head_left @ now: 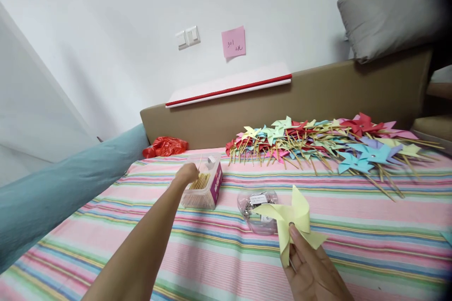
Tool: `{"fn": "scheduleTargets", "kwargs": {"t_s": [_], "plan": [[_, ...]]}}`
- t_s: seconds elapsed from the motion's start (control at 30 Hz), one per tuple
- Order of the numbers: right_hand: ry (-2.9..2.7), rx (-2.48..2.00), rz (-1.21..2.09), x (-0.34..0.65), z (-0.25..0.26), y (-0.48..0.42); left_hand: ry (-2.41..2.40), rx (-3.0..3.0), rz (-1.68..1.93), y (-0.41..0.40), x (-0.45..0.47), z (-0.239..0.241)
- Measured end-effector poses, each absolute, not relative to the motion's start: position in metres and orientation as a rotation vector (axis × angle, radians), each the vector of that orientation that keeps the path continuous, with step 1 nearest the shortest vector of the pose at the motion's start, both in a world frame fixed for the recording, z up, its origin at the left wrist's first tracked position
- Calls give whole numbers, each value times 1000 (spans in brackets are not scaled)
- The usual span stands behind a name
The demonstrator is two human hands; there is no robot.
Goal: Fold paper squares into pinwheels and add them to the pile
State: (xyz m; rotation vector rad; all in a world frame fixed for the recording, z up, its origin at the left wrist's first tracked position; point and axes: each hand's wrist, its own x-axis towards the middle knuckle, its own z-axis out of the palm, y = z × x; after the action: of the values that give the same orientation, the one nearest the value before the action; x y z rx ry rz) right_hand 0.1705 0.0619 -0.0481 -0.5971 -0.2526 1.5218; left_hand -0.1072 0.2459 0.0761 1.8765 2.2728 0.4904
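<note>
We pinch yellow paper pinwheel in right hand, above striped cloth. Left hand at stick tub: grip we cannot tell. Excess pinch pressure could crease pinwheel.

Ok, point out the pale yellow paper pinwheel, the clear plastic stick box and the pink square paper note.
Pale yellow paper pinwheel (295, 215): head view, on the folded paper near its centre.
Clear plastic stick box (216, 185): head view, on its purple-labelled side wall.
Pink square paper note (233, 42): head view, on its middle.
</note>
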Motion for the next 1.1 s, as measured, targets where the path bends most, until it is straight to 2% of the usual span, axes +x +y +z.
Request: {"fn": "scheduleTargets", "kwargs": {"t_s": [0.2, 0.37, 0.57, 0.83, 1.1], "plan": [[-234, -677, 1485, 171, -41, 59, 1998, 2007, 1027, 156, -78, 108], [-190, -713, 1483, 159, -34, 55, 1423, 1733, 1381, 66, -40, 64], [-108, -652, 1408, 163, -16, 51, 1381, 1541, 1338, 43, -10, 13], [32, -466, 1449, 156, 1, 51, 1207, 1287, 1378, 26, 10, 12], [-187, -365, 1420, 155, 2, 39, 1080, 1177, 1304, 15, 14, 9]]}}
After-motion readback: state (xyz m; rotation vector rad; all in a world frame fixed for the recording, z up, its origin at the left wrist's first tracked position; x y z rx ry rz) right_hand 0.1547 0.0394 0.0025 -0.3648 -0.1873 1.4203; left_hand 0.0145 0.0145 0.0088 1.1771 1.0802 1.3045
